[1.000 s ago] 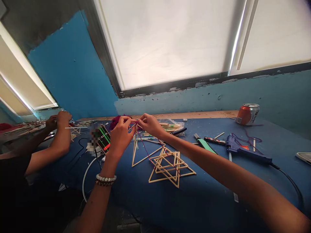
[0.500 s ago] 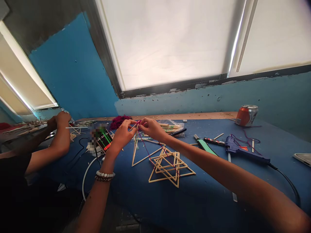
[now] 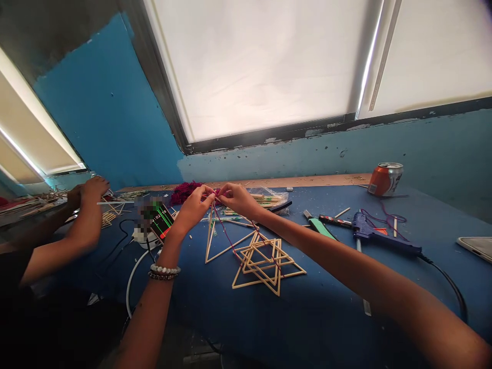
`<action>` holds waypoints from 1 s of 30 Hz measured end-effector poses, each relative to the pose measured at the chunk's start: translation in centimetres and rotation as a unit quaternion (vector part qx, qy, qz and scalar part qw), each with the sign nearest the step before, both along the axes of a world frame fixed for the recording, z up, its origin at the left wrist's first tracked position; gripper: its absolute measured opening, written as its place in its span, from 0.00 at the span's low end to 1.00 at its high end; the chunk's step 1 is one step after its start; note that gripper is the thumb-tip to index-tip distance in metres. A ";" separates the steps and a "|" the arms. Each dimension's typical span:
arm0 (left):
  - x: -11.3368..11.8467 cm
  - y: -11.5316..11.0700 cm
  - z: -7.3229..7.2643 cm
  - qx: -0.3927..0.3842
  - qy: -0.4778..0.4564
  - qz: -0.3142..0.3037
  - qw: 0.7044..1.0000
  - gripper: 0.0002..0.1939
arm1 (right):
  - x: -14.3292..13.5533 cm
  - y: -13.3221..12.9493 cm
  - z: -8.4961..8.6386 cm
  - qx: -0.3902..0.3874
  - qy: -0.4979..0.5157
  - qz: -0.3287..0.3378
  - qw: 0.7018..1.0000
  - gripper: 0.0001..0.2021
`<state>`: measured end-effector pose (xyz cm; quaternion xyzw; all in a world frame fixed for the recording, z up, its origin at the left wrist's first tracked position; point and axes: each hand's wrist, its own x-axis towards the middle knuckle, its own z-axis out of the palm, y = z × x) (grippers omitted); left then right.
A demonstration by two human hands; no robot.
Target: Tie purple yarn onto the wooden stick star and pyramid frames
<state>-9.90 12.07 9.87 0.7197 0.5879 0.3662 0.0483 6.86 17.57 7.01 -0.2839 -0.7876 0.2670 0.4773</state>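
Observation:
My left hand (image 3: 195, 207) and my right hand (image 3: 239, 201) meet over the table, fingertips nearly touching, each pinching purple yarn (image 3: 229, 238). Strands of it run down to a frame of thin wooden sticks (image 3: 265, 261) shaped like overlapping stars, lying flat. Below my left fingers, a stick triangle (image 3: 209, 236) has its upper corner at the fingertips; whether they grip it too is unclear. Behind my hands lies a tangled heap of magenta yarn (image 3: 184, 191).
On the right are a blue glue gun (image 3: 369, 230), a green cutter (image 3: 321, 228), an orange can (image 3: 385, 179) and a phone-like object (image 3: 474, 245). A lit phone (image 3: 162, 221) leans left, near cables. Another person's arms (image 3: 82, 225) reach in at far left.
The view has shifted slightly, so most things sit a little further left. My hands remain pinched together at the yarn, with a small gap now between the fingertips.

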 end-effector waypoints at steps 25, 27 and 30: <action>1.6 -8.6 -6.5 0.256 -0.010 0.054 0.965 0.08 | 4.2 -4.3 2.6 -0.021 0.064 0.007 0.998 0.03; 1.2 -8.5 -8.0 0.233 -0.018 0.056 0.971 0.05 | 5.8 -5.4 2.7 -0.029 0.070 0.023 0.997 0.03; 0.6 -8.6 -9.6 0.211 -0.052 0.058 0.974 0.07 | 8.3 -7.2 2.8 -0.047 0.078 0.053 0.994 0.03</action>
